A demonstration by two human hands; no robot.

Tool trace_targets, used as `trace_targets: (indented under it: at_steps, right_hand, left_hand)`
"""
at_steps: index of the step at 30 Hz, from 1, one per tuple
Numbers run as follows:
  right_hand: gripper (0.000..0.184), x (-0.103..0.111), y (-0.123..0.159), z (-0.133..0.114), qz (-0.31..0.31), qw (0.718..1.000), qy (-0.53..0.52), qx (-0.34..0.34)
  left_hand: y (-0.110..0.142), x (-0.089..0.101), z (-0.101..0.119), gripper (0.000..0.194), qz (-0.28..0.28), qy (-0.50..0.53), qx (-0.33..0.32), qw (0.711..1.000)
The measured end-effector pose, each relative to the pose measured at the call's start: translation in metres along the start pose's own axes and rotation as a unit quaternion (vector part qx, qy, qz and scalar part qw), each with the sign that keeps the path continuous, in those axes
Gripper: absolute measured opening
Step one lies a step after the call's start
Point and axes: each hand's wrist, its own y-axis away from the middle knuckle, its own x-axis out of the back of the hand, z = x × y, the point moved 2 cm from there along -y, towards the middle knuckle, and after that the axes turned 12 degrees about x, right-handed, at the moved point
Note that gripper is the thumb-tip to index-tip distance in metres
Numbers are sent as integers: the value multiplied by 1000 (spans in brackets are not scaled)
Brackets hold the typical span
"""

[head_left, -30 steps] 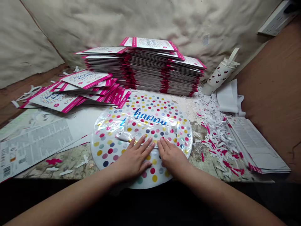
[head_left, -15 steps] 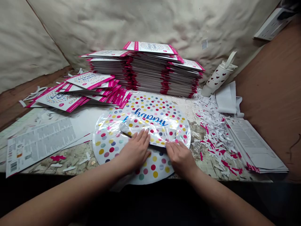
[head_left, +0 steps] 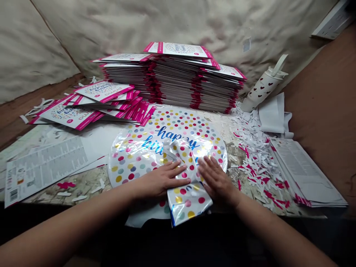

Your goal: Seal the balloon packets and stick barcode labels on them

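Folded shiny white polka-dot foil strip [head_left: 190, 200] laid across round white polka-dot foil sheet [head_left: 130, 163] on worn tabletop [head_left: 236, 154], covered by flat, unclenched left hand [head_left: 164, 178], flanked by straight-fingered, unclenched right hand [head_left: 218, 180], pink-and-white card packets [head_left: 175, 83] stacked behind

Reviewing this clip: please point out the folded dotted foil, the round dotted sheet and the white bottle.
Folded foil [head_left: 189, 198]: head view, on its dotted lower part.
Round sheet [head_left: 180, 119]: head view, on its upper dotted area.
White bottle [head_left: 260, 91]: head view, mid-body.

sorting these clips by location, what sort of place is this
Likely a small packing workspace: stacked printed packets, a folded, shiny polka-dot piece, and paper scraps strewn on the worn tabletop.
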Motion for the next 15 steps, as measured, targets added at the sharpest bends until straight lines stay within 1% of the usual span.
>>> trace_targets:
  at_steps: [1, 2, 3, 4, 6, 7, 8, 9, 10, 11, 12, 13, 14, 15]
  right_hand:
    - [62, 1, -3, -1, -45, 997, -11, 66]
    - [53, 2, -6, -1, -91, 989, -29, 114]
    - [44, 3, -8, -1, -133, 980, -54, 138]
    - [39, 4, -9, -1, -162, 973, -82, 140]
    - [34, 6, -12, 1, -184, 968, -143, 97]
    - [32, 6, -14, 2, -186, 964, -178, 60]
    - [31, 6, -16, 4, -185, 958, -217, 12]
    - [29, 5, -19, 8, -183, 946, -262, -59]
    - [26, 3, -22, 12, -179, 924, -306, -146]
    - [22, 1, -25, 17, -173, 894, -340, -236]
    - [18, -1, -28, 23, -164, 861, -361, -318]
    - [17, -3, -31, 29, -155, 833, -368, -383]
    - [21, -5, -34, 35, -148, 815, -365, -426]
    - [27, -6, -37, 41, -142, 808, -354, -449]
  left_hand:
    - [1, 0, 1, 58, -10, -13, -20, 1000]
    - [3, -1, 2, 59, -8, -26, -38, 999]
    - [7, -2, 3, 57, 12, -38, -50, 998]
    - [11, -4, 3, 52, 46, -47, -55, 996]
    - [20, -7, 5, 40, 125, -43, -49, 990]
    - [24, -7, 5, 36, 161, -23, -32, 986]
    - [27, -6, 5, 32, 184, 14, -1, 983]
    - [29, -3, 4, 30, 186, 64, 43, 979]
    - [28, 1, 2, 28, 169, 124, 101, 972]
    - [26, 5, -1, 26, 140, 187, 171, 957]
    - [22, 10, -4, 24, 103, 244, 243, 933]
    - [17, 15, -7, 26, 66, 294, 309, 902]
    - [12, 20, -11, 29, 33, 340, 367, 865]
    - [7, 25, -14, 33, 10, 381, 416, 826]
